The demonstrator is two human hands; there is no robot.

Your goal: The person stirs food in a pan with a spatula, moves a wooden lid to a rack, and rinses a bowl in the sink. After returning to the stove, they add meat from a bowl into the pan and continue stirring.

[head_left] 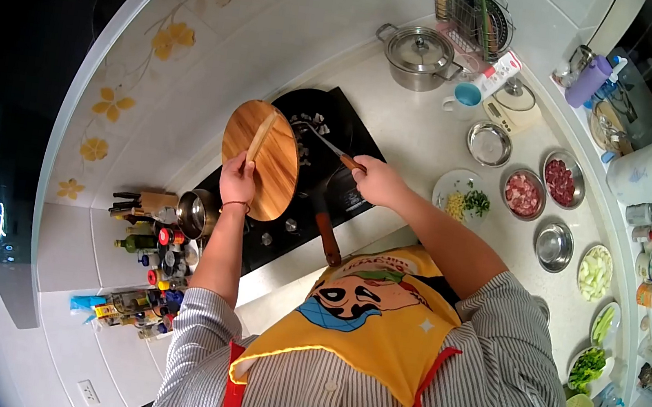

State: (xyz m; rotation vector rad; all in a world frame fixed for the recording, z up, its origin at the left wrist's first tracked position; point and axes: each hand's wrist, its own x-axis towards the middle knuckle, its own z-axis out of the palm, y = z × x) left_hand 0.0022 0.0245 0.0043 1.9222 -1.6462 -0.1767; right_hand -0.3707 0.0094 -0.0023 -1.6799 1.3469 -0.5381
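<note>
My left hand (238, 182) grips the handle bar of a round wooden lid (276, 172), which is tilted up beside a dark wok (317, 112) on the black stove (366, 147). In my right hand (374, 180) is the wooden handle of a metal spatula (335, 149), whose head reaches into the wok. Small pale and dark pieces of food (316, 124) lie in the wok. The wok's brown wooden handle (327, 239) points toward my apron. Part of the wok is hidden behind the lid.
A lidded steel pot (419, 55) stands behind the stove. On the right counter are meat bowls (523, 193), a plate of chopped garnish (459, 190), an empty steel bowl (554, 244) and cut vegetables (595, 273). Left are a small pot (197, 214) and several bottles (135, 306).
</note>
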